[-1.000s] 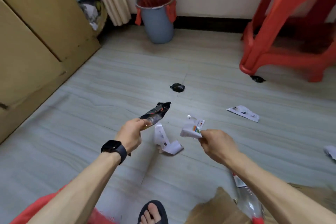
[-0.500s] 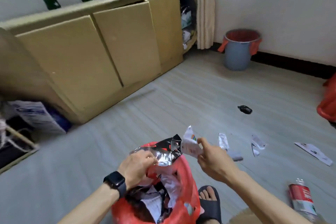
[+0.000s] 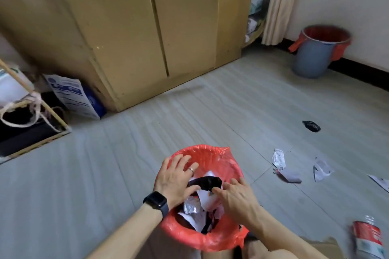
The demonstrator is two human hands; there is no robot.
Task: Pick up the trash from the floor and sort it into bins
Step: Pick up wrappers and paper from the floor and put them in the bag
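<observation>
Both hands were over the near bin with its red liner. The left hand had its fingers spread flat, thumb touching a black wrapper. The right hand lay just as open, fingertips on a white paper beside it. Neither gripped anything. Both pieces sat on top of the rubbish inside the bin. They looked light, thin and springy, the foil slick, so they might need pressing down. The paper scraps on the floor would best be pinched at a raised crease, the bottle round its body.
</observation>
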